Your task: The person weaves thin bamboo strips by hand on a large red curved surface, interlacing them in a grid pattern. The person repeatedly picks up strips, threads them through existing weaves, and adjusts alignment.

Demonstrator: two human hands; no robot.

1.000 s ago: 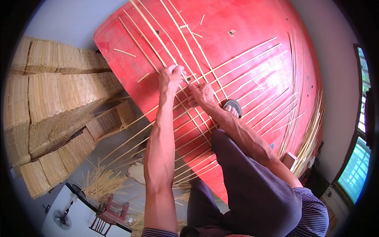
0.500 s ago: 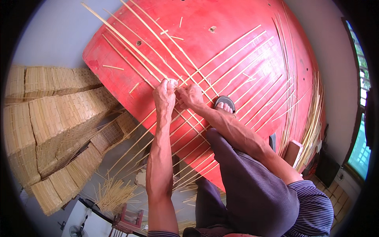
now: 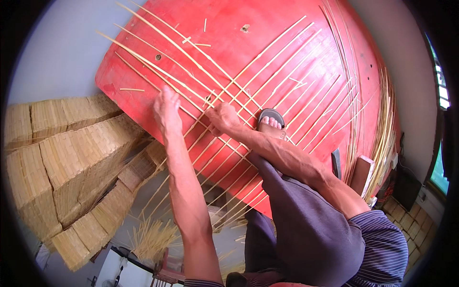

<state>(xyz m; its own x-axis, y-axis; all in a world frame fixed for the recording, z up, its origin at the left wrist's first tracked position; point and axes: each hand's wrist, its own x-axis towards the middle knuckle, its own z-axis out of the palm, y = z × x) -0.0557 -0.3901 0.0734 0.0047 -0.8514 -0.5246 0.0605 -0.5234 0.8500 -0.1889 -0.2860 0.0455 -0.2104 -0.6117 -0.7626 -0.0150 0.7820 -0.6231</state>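
Thin pale bamboo strips [image 3: 264, 99] cross in an open lattice on a big red board [image 3: 282, 52]. My right hand [image 3: 222, 117] is closed over the lattice's left part, its fingertips pinching a strip at a crossing. To its left, my left hand [image 3: 167, 107] is over the board's left edge beside the long strips that run to the upper left. Motion softens its fingers, so whether it holds a strip is unclear. My foot in a dark sandal [image 3: 271, 117] presses down on the lattice right of my hands.
Stacked woven bamboo panels [image 3: 81, 158] stand at the left. A heap of short strips [image 3: 152, 239] lies on the floor below. Long loose strips [image 3: 382, 138] line the board's right side, near a wooden block [image 3: 362, 174]. Small offcuts [image 3: 132, 89] are scattered on the board.
My left hand has moved left, away from my right hand and the crossing they shared. My right hand stays at the lattice. The view has shifted slightly.
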